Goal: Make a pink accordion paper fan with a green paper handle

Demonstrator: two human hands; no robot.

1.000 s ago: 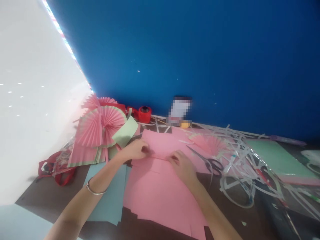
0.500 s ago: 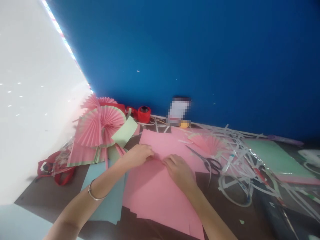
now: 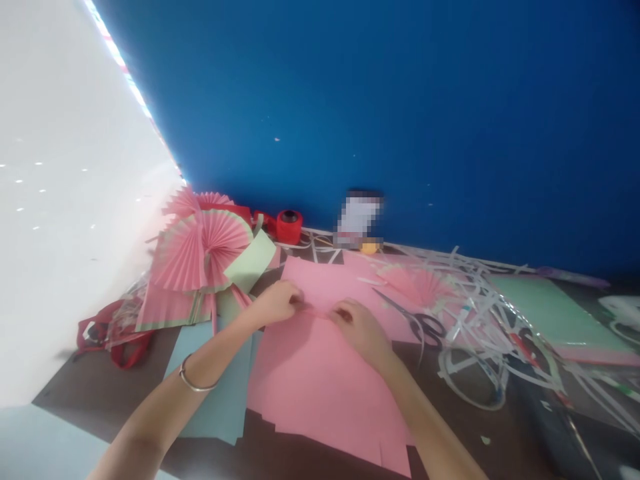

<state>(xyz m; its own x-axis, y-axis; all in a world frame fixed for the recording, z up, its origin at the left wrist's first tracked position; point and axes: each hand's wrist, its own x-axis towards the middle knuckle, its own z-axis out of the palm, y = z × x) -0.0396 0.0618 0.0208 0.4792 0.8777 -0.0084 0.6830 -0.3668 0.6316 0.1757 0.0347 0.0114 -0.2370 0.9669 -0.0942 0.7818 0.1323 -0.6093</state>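
Pink rectangular paper sheets [image 3: 330,393] lie at lower centre, left hand [image 3: 277,303] and right hand [image 3: 364,332] pinching 1 narrow pink paper fold [image 3: 316,313] just below mid-frame, probably best kept taut and straight.

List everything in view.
pink paper: several, pink, centre
blue paper: several, blue, left
fans: several, pink, both sides
card: one, pale green, left
tape roll: one, red, rear
pixelated item: one, whitish, rear
small item: one, yellow, rear
scissors: one, dark, right
strips: many, white, right
stack: one, green, right
strap: one, red, left
table: one, brown, beneath
wall: one, blue, rear
bracelet: one, silver, left arm
left hand: one, at pink paper
right hand: one, at pink paper
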